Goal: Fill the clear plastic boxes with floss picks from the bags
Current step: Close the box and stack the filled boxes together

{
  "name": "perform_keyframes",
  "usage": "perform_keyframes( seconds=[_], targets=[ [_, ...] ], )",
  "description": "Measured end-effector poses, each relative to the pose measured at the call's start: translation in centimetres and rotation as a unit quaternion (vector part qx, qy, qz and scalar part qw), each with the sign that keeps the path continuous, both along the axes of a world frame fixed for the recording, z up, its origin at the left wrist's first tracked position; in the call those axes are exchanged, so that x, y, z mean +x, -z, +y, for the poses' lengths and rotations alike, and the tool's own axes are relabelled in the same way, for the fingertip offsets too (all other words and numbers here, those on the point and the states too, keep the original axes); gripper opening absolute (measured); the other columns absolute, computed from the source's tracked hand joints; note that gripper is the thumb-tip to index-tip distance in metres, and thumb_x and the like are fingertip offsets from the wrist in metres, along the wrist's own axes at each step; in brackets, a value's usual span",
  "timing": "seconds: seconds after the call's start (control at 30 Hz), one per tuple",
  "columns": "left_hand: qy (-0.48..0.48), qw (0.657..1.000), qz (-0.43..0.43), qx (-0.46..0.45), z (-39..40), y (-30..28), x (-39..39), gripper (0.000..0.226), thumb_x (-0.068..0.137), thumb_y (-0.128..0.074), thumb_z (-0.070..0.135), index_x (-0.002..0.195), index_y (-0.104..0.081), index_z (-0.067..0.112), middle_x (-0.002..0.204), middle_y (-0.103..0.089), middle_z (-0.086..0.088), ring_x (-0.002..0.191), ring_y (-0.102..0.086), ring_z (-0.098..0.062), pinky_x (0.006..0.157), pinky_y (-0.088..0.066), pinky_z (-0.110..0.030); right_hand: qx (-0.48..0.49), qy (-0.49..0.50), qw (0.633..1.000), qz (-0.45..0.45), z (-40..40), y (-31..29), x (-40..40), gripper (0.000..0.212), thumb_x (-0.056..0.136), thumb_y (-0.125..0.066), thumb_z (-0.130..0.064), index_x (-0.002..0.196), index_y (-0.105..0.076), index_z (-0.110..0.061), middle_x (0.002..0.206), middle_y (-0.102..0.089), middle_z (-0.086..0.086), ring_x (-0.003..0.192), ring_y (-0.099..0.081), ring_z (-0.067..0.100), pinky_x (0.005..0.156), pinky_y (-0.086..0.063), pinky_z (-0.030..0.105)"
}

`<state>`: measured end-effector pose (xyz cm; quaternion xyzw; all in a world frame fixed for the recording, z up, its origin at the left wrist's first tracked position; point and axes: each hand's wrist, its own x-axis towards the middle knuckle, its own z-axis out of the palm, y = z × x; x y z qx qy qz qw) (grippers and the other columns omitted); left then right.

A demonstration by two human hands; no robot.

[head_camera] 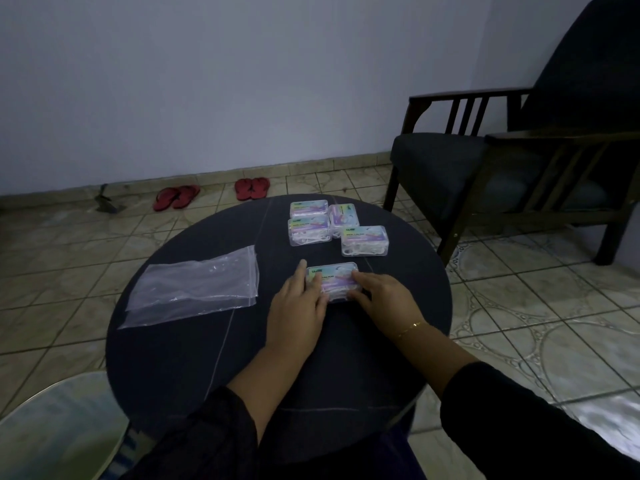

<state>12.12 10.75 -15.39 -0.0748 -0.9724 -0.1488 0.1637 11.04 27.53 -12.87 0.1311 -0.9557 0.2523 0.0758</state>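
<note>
A clear plastic box (334,276) with a colourful label lies on the round dark table (194,358), near its middle. My left hand (296,303) holds the box's left end, one finger straight along the side and the thumb over the near top. My right hand (382,299) holds the right end, fingers on the lid and thumb at the near edge. Several more boxes (363,241) holding white floss picks lie shut at the far side of the table. Flat clear zip bags (197,285) lie to the left; I see no picks in them.
A dark armchair (519,161) stands at the right, close to the table's far edge. Two pairs of red sandals (211,194) lie on the tiled floor by the wall. A pale round object (59,420) sits at the lower left.
</note>
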Motion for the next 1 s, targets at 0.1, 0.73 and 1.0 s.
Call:
perform_keyframes(
  seconds=[0.1,0.73,1.0],
  targets=[
    [0.037,0.997,0.038,-0.048,0.1,0.0,-0.4,0.050,0.087,-0.064,0.015,0.135,-0.052,0.015,0.143,-0.046,-0.011,0.130,-0.046,-0.029,0.098,-0.044,-0.042,-0.017,-0.003,0.999,-0.029,-1.2,-0.4,-0.7,0.043,0.093,-0.057,-0.029,0.134,-0.051,-0.015,0.128,-0.059,0.004,0.118,-0.051,0.017,0.101,-0.039,0.028],
    [-0.002,0.996,-0.025,-0.087,-2.6,-6.5,-13.6,0.043,0.100,-0.035,0.026,0.142,-0.039,0.021,0.152,-0.032,0.001,0.135,-0.032,-0.017,0.105,-0.025,-0.033,0.129,0.079,0.988,0.041,-4.7,-3.3,-11.9,0.043,0.098,-0.039,-0.028,0.140,-0.038,-0.022,0.140,-0.042,0.001,0.127,-0.036,0.023,0.102,-0.028,0.040],
    [0.091,0.968,-0.194,-0.134,-2.2,-5.5,-19.4,0.056,0.103,-0.024,0.038,0.152,-0.010,0.015,0.160,-0.005,-0.004,0.146,-0.010,-0.021,0.113,-0.018,-0.043,0.239,0.059,0.967,-0.060,-4.6,-2.8,-16.9,0.039,0.093,-0.049,-0.030,0.129,-0.049,-0.016,0.130,-0.049,0.006,0.122,-0.044,0.025,0.102,-0.030,0.044]
  ],
)
